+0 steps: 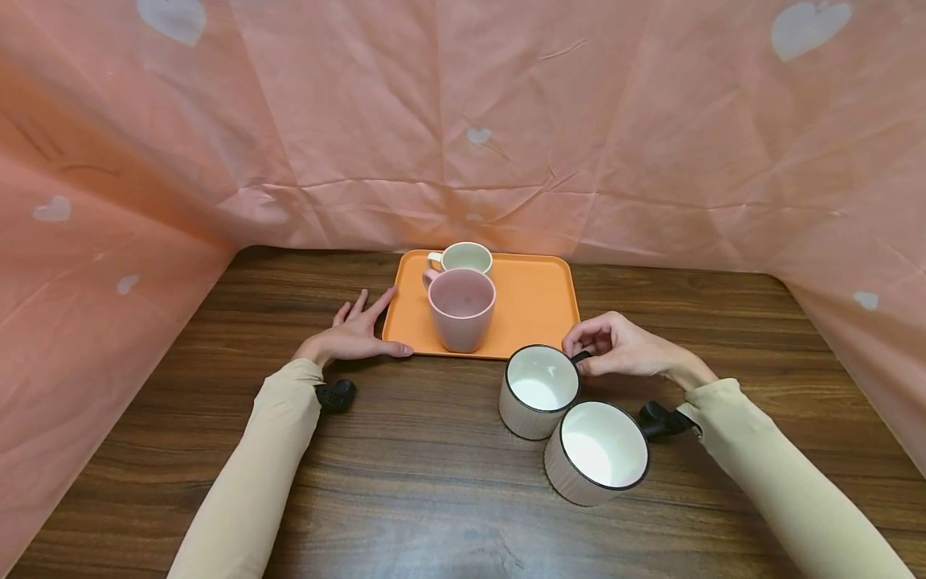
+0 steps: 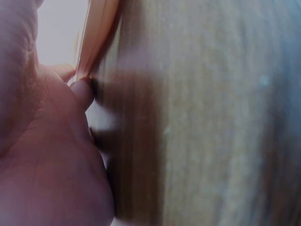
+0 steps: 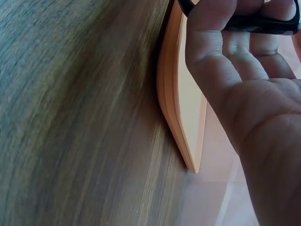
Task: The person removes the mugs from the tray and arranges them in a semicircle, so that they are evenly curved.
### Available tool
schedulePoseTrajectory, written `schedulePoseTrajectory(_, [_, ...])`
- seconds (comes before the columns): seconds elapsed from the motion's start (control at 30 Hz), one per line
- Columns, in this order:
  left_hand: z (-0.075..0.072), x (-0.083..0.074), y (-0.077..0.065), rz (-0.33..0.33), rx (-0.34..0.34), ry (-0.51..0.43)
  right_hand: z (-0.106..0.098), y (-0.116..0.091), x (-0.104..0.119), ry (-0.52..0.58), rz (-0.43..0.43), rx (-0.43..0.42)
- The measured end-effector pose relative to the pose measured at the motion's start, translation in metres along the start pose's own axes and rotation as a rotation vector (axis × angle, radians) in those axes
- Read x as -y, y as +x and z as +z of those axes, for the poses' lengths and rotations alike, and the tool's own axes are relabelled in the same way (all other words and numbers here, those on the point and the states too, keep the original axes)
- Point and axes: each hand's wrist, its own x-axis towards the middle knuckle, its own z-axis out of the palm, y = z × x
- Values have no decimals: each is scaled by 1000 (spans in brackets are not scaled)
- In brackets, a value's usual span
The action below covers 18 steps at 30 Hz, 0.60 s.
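Observation:
An orange tray lies at the back of the table, carrying a pink mug and, behind it, a smaller pale cup. My left hand is spread at the tray's left front corner, fingertips and thumb right at its rim. My right hand grips the black handle of a white ribbed mug with a black rim, at the tray's front edge. Just in front of that mug is a larger white ribbed mug, its black handle pointing right.
The dark wood table extends in front and to both sides. Pink cloth with white hearts hangs behind the tray and along both sides. Black straps with small devices sit at the wrists.

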Motion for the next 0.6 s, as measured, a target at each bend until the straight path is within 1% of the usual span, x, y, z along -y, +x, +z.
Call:
schedulePoseTrajectory(0.17, [-1,-1,0,6,-2,-2,-1,0,0,16,-48,12])
schedulePoseTrajectory(0.33, [-1,0,-1,15,-4,-5,-3,-2,1,-40,-55,-2])
schedulePoseTrajectory(0.47, [0,-1,-1,17,1,-8,-3,-8,0,-86,-30,-60])
schedulePoseTrajectory(0.53, [-1,-1,-1,15,7,2,-3,-11,-2,-92,-12,-102])
schedulePoseTrajectory(0.6, [1,2,2,7,9,9,-2,-13,-4,-94,5,-145])
